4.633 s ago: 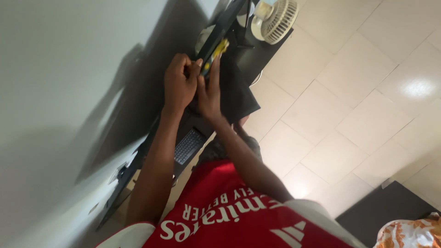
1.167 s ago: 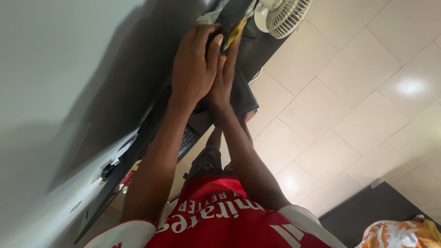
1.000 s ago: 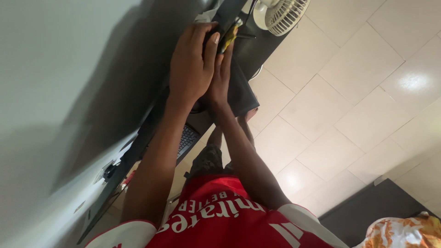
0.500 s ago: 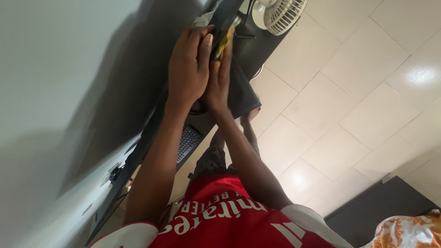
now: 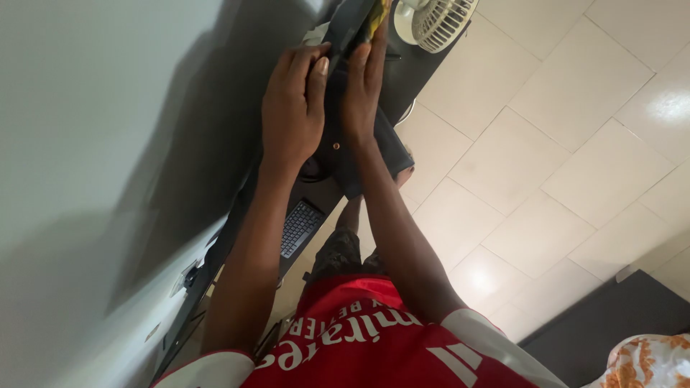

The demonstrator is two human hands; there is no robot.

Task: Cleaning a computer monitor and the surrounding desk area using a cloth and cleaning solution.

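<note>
Fingers (image 5: 321, 65) of both hands grip dark panel (image 5: 345, 108), prob. long axis up-right.

A desk (image 5: 424, 54) is set against the wall (image 5: 108, 144). Both hands are laid on a flat panel (image 5: 338, 136) resting on the desk, the left hand (image 5: 291, 104) just beside the right hand (image 5: 365, 82). What may be a small tool (image 5: 376, 14) is seen just beyond the right fingertips. A fan (image 5: 435, 18) is placed farther back, and a keyboard (image 5: 300, 226) nearer the body.
</note>
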